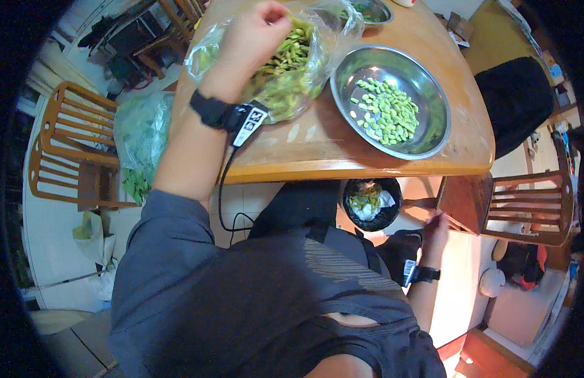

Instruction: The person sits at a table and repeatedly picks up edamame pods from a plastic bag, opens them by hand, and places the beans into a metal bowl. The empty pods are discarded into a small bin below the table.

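My left hand, its fingers curled, is over a clear plastic bag of green bean pods on the wooden table. Some pods lie right by its fingertips; whether it pinches one cannot be told. To the right of the bag, a round stainless steel bowl holds many shelled green beans. My right hand is low beside my body, below the table's edge, blurred, and its fingers are not clear. Each wrist wears a black strap with a small marked device.
A second metal bowl with greens stands at the table's far side. Below the table edge is a black-lined bin with pods and white tissue. Wooden chairs stand left and right; the left one bears a bag of leafy greens. A cable hangs from my left wrist.
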The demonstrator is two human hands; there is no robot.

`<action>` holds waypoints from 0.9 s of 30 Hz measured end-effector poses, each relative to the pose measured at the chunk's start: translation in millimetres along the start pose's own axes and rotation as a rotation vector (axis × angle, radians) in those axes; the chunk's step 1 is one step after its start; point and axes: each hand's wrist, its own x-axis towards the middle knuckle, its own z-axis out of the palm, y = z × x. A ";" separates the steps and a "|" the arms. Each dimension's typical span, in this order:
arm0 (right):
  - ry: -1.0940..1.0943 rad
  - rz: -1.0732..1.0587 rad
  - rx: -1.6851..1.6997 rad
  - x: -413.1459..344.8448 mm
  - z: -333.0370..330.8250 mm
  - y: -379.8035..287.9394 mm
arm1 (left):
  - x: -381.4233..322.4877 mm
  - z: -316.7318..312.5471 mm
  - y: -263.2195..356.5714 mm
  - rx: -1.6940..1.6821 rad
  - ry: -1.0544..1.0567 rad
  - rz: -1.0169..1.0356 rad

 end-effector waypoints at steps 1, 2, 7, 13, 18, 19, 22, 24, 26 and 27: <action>0.094 -0.068 -0.016 -1.9 13.8 -24.2 | -0.6 -4.2 7.2 -0.077 0.077 0.023; 0.020 -0.174 -0.105 -4.9 29.5 -49.6 | 0.5 -6.2 16.0 -0.236 0.100 0.031; -0.247 -0.506 -0.274 -42.1 128.9 -152.2 | -22.9 30.1 66.3 -0.895 -0.212 -0.033; -0.525 -0.866 -0.688 -66.3 249.1 -156.7 | -64.4 60.4 87.1 -0.847 -0.598 -0.005; -0.563 -0.621 -0.580 -81.2 281.2 -133.5 | -71.6 60.6 81.4 -0.947 -0.568 -0.098; -0.546 -0.501 -0.505 -82.3 284.3 -131.4 | -72.0 62.1 80.0 -0.905 -0.553 -0.028; -0.560 -0.480 -0.344 -84.3 285.9 -132.8 | -71.9 66.6 77.0 -0.755 -0.478 0.188; -0.568 -0.470 -0.381 -85.6 286.8 -133.7 | -71.3 67.2 76.0 -0.621 -0.426 0.318; -0.560 -0.512 -0.485 -85.6 287.2 -134.6 | -72.8 67.0 77.1 -0.784 -0.528 0.105; -0.555 -0.534 -0.537 -85.1 287.2 -135.0 | -73.3 66.4 78.0 -0.863 -0.578 -0.002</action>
